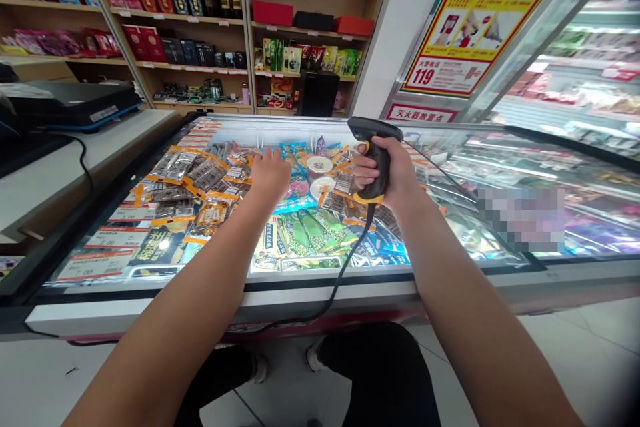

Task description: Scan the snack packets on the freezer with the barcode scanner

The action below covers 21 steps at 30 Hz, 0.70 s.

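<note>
Barcode scanner (374, 159), black with yellow trim, sits upright in the right hand (387, 170), fingers wrapped fully round its grip, over the glass-topped chest freezer (320, 273). Its black cable (345, 267) trails down over the freezer's front edge. The left hand (270, 173) reaches over the glass above packaged ice creams (300, 230), apparently empty; its fingers are hidden from view.

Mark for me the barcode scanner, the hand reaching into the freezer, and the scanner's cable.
barcode scanner (376, 161), head view, on the black handle just above the gripping fingers.
left hand (270, 173), head view, on the back of the hand.
cable (345, 273), head view, on its mid-run over the freezer's front edge.
</note>
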{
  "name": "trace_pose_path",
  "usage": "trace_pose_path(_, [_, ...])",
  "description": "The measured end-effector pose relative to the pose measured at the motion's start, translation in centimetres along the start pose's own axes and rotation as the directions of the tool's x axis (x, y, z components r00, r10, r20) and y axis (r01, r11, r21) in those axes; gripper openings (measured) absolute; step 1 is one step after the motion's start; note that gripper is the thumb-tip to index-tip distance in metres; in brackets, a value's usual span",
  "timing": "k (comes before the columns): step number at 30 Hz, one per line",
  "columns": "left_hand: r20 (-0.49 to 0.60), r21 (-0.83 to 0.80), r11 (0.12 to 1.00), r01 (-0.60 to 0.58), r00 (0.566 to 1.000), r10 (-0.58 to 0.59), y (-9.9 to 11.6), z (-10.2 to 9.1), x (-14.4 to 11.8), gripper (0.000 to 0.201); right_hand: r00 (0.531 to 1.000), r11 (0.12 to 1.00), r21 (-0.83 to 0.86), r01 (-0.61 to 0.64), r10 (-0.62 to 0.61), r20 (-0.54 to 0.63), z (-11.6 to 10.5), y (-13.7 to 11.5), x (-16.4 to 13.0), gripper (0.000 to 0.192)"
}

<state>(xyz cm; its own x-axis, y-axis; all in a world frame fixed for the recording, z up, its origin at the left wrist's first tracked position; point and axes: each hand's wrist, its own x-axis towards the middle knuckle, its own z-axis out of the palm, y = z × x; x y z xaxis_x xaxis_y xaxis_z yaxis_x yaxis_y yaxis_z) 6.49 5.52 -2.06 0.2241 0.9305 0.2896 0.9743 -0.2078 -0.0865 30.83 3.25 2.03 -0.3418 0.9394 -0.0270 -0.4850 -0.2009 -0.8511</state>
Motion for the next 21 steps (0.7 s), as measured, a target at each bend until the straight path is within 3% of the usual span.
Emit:
trace_pose_path(2, [0.1,0.046,0.996,0.07,0.992,-0.074,0.6,-0.1,-0.2,0.031,1.0,1.0,0.015,0.005,-0.005,-0.015,0.0,-0.2,-0.1,0.029])
trace_pose_path(4, [0.11,0.019,0.995,0.094,0.989,-0.095,1.3,-0.3,-0.3,0.038,1.0,1.0,0.017,-0.001,0.001,-0.031,0.1,-0.2,-0.1,0.029])
trace_pose_path(7, [0.085,-0.245,0.966,0.082,0.994,-0.062,3.3,-0.5,-0.5,0.049,0.999,1.0,0.018,-0.018,0.018,-0.047,0.6,-0.1,-0.2,0.028])
trace_pose_path(10, [0.165,-0.63,0.767,0.117,0.986,-0.014,6.1,-0.1,-0.5,0.06,0.999,0.999,0.022,-0.024,0.025,-0.039,0.9,0.0,-0.3,0.028])
trace_pose_path(14, [0.216,-0.777,0.599,0.192,0.976,-0.033,8.9,0.7,-0.3,0.042,0.999,0.998,0.045,-0.034,0.035,-0.03,0.9,0.2,-0.2,0.025])
trace_pose_path(17, [0.229,-0.863,0.453,0.224,0.972,-0.045,9.0,0.6,-0.2,0.022,0.999,0.998,0.046,-0.043,0.045,-0.024,0.7,0.1,-0.1,0.024])
trace_pose_path(21, [0.32,-0.935,0.116,0.336,0.938,-0.135,7.1,-0.3,-0.1,0.02,0.998,0.998,0.003,-0.056,0.056,0.012,0.6,-0.1,-0.2,0.026])
